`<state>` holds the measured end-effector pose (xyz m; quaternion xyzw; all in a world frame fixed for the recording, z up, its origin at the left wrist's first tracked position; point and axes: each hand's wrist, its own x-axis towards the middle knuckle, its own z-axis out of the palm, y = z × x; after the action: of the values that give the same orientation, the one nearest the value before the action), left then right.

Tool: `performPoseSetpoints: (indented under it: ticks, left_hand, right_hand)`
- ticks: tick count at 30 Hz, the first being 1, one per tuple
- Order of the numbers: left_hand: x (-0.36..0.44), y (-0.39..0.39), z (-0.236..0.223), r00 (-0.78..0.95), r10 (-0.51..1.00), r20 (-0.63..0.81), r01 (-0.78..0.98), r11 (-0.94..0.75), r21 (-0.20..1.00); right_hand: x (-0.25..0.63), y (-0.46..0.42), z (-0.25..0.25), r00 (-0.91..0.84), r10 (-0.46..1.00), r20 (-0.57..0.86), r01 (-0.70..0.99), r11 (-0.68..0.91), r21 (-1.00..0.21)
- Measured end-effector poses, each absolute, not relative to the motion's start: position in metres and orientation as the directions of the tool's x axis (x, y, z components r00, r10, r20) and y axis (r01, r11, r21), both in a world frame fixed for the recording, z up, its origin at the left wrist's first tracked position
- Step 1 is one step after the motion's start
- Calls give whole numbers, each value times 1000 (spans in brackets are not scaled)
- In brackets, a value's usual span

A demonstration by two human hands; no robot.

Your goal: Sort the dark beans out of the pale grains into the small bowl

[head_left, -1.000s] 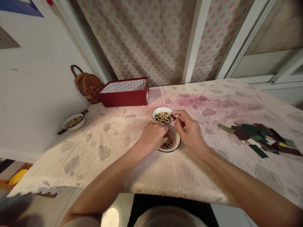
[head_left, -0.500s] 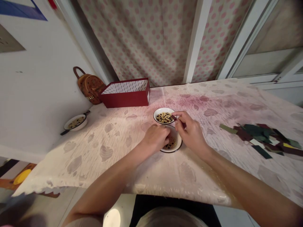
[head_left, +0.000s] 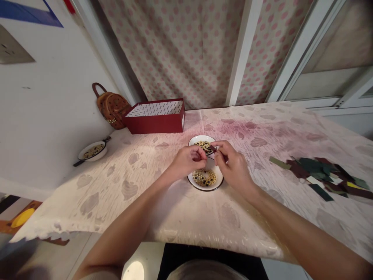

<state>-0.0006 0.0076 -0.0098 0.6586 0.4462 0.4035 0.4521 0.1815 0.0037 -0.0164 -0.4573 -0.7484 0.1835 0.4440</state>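
Pinched between thumb and forefinger in the right grip: a dark strip, close to the right edge of the far bowl. Loosely curled at the left grip, with thumb and fingertips drawn near one another; impossible to tell whether pinching anything. Just below both grips, the near bowl, with small yellow and black pieces spread over its base. Just beyond them, the far bowl, partly hidden behind the left grip, with a similar mix inside.

Probably best to pinch the strip lightly, without bending it; hold the left fingertips low over the near bowl, to catch any dropped piece. Take up single pieces rather than raking, and rest no weight on either rim.

Glossy white walls and thin dark rims on both round, shallow bowls; bead-like pieces, likely hard and quick to roll; a thin, flat strip. Well to the right of the grips, a loose pile of flat coloured pieces on the desk, over a leaf-printed cloth. Beyond the left grip, a rectangular red box with a pale patterned lining, beside a brown backpack.
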Motion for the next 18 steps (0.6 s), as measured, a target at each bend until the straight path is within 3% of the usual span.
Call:
performPoseSetpoints:
  ticks: [3,8,18]
  left_hand:
    - [-4,15,-9,220,974,62,-9,-61,998]
    - [-4,17,-4,157,987,-24,-252,63,966]
    - [-2,17,-8,218,974,-57,-369,137,919]
  right_hand:
    - [181,3,-17,-209,841,500,502,531,-683]
    - [179,0,-17,-262,824,502,455,564,-689]
    - [178,-1,-16,-285,821,496,420,572,-705]
